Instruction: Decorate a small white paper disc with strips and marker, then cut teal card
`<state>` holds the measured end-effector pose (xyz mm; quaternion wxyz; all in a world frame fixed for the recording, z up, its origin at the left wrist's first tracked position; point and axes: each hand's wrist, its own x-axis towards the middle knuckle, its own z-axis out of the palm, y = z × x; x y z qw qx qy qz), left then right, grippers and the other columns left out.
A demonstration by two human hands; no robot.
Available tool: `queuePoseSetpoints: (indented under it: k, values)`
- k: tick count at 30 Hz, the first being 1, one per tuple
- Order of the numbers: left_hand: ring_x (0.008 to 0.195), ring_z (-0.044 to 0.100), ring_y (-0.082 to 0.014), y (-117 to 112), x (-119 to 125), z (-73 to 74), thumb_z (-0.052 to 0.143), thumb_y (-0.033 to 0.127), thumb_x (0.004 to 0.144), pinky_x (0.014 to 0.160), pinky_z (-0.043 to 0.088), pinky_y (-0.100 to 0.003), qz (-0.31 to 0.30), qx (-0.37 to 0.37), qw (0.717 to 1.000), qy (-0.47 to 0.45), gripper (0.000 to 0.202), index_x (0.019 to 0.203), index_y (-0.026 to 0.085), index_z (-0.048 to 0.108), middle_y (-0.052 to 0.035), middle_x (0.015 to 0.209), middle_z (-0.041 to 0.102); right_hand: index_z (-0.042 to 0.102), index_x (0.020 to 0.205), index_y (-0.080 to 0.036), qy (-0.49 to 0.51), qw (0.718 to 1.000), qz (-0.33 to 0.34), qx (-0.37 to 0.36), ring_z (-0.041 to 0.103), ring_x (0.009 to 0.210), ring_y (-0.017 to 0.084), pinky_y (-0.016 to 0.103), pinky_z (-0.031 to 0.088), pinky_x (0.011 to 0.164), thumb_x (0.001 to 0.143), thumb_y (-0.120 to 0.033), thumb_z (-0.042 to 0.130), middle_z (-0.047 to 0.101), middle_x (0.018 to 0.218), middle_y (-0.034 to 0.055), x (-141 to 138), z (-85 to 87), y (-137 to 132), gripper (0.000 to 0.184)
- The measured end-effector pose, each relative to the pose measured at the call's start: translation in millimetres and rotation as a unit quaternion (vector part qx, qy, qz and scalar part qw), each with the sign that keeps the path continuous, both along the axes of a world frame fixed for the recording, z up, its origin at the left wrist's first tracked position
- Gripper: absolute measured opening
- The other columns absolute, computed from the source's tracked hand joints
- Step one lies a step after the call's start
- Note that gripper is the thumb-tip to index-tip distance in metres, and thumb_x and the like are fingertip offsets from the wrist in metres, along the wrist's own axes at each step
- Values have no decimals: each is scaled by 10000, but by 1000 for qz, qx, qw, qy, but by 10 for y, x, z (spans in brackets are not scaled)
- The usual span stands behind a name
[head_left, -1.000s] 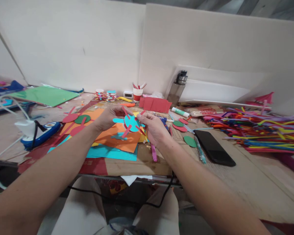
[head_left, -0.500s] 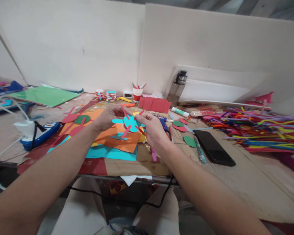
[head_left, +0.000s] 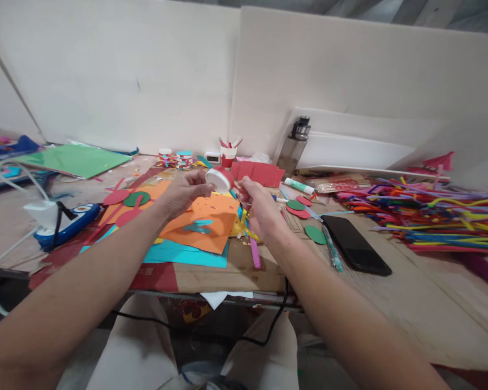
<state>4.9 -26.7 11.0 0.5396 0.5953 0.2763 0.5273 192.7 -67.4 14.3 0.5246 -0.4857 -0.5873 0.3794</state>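
A small red-and-white paper cup [head_left: 219,180] is held up above the papers, tilted so that its white round end faces me. Blue strips stick out from it, one toward the back. My left hand [head_left: 187,190] pinches the cup's left edge between thumb and fingers. On the other side, my right hand [head_left: 260,208] has its fingers closed at the red side of the cup; what exactly lies between the fingertips is partly hidden. Beneath the hands lies orange paper [head_left: 207,230] with small blue strips [head_left: 199,226] on it, over blue sheets [head_left: 187,254].
A black phone [head_left: 355,245], a pen [head_left: 332,252] and green and red paper circles [head_left: 315,234] lie to the right, before a pile of pipe cleaners [head_left: 439,211]. A blue power strip [head_left: 67,225] sits left. A bottle [head_left: 293,146] and glue stick [head_left: 300,186] stand farther back.
The cup has turned in my hands: its blue face with red strips no longer shows, and its white round end now faces me. It is slightly higher. My left hand has shifted slightly right.
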Motion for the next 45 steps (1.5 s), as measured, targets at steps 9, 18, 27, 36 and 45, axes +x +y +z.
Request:
queuePoseSetpoints:
  k: [9, 18, 27, 36, 45]
  values:
    - [484, 381, -30, -12, 101, -27, 878, 303, 512, 444, 298, -168, 10, -151, 988, 0, 333, 649, 137, 624, 34, 567, 490, 639, 770, -210, 51, 995, 86, -23, 579, 825, 166, 281, 417, 717, 711, -627, 626, 665, 839, 23, 55, 4, 88, 422]
    - [685, 551, -95, -51, 157, -50, 865, 361, 528, 599, 368, -222, 7, -169, 985, 42, 367, 712, 145, 632, -9, 735, 620, 637, 731, -182, 87, 992, 50, -82, 481, 676, 117, 260, 348, 645, 618, -517, 725, 621, 728, 4, 104, -15, 128, 364]
    - [608, 548, -95, -35, 136, -87, 852, 368, 558, 551, 375, -213, -5, -193, 980, 51, 354, 747, 137, 663, -32, 673, 631, 627, 701, -174, 102, 984, 39, -142, 420, 574, 87, 257, 274, 554, 601, -496, 753, 587, 655, -21, 166, -46, 198, 360]
    - [583, 533, -86, -45, 142, -99, 819, 411, 617, 506, 345, -197, -3, -191, 979, 73, 336, 737, 141, 658, -38, 666, 629, 617, 643, -162, 63, 989, 42, -125, 356, 522, 69, 261, 249, 541, 579, -465, 773, 512, 554, -49, 176, -126, 240, 346]
    - [628, 530, -88, -50, 162, -76, 832, 396, 595, 541, 353, -206, 8, -169, 983, 76, 329, 704, 134, 666, -31, 686, 626, 605, 613, -165, 68, 990, 43, -119, 394, 535, 78, 253, 296, 540, 558, -459, 791, 541, 564, -32, 171, -109, 223, 352]
